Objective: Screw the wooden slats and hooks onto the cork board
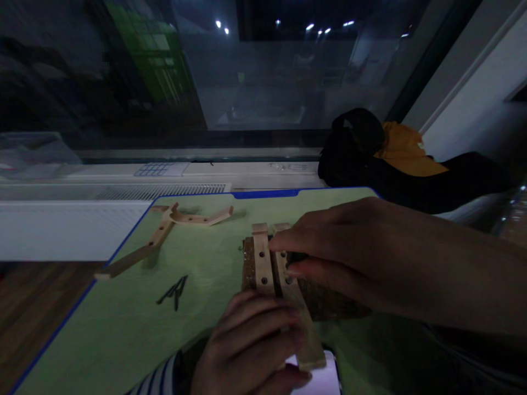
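Note:
Two narrow wooden pieces, a left one (263, 263) and a right one (302, 318), lie side by side across a brown rough-faced block (329, 299). Each has round holes and a raised far end. My left hand (251, 345) is closed over the near part of these pieces, its fingers bent across them. From the right comes my right hand (337, 247), its fingertips at the holes of the right piece. Its fingers are bent together there; anything small between them is hidden. Partly under the right piece's near end is a lit phone (319, 378).
On the green table (214, 323) several dark screws or nails (175, 291) lie at left. Behind them are more bent wooden pieces with holes (162, 230). A radiator (82, 225) and windowsill stand beyond the table edge. Dark clothing and an orange cap (407, 148) lie at back right.

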Demonstrator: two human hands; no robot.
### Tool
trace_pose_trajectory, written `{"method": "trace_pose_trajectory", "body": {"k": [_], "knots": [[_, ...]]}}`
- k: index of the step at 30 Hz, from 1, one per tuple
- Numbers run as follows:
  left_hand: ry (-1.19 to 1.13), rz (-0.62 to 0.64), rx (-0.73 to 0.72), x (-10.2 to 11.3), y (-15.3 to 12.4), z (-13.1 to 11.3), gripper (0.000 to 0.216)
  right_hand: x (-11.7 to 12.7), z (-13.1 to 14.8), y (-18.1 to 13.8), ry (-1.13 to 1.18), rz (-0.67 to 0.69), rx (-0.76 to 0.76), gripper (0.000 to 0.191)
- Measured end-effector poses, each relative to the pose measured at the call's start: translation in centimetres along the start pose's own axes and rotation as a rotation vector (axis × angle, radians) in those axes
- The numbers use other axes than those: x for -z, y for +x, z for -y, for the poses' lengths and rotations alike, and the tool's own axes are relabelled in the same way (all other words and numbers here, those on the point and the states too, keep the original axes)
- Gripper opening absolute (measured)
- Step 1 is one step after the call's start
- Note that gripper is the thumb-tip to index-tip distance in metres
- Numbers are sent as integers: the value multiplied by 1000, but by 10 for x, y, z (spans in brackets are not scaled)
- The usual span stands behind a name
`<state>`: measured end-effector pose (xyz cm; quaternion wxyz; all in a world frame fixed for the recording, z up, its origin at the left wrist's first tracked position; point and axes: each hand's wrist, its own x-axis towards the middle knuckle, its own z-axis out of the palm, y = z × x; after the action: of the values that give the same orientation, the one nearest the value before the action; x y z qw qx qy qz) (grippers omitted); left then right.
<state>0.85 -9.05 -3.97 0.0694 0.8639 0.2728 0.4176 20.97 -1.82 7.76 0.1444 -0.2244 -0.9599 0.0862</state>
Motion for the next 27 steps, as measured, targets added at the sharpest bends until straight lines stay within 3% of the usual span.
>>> {"method": "trace_pose_trajectory", "body": {"k": [12, 17, 22, 25, 27], "knots": [[-6, 12, -2, 1, 3, 0, 17, 4, 5, 1, 26, 47, 30, 24], [-34, 3, 13, 3, 5, -3, 17, 2, 5, -1, 12, 27, 18, 30], [-56, 15, 7, 3, 4, 0, 25, 4, 7, 2, 31, 73, -13, 16], [-170, -42, 51, 5, 4, 3, 34, 8, 8, 5, 45, 112, -34, 17], [-207, -128, 145, 6, 5, 6, 25, 11, 9, 5, 56, 127, -40, 22]]}}
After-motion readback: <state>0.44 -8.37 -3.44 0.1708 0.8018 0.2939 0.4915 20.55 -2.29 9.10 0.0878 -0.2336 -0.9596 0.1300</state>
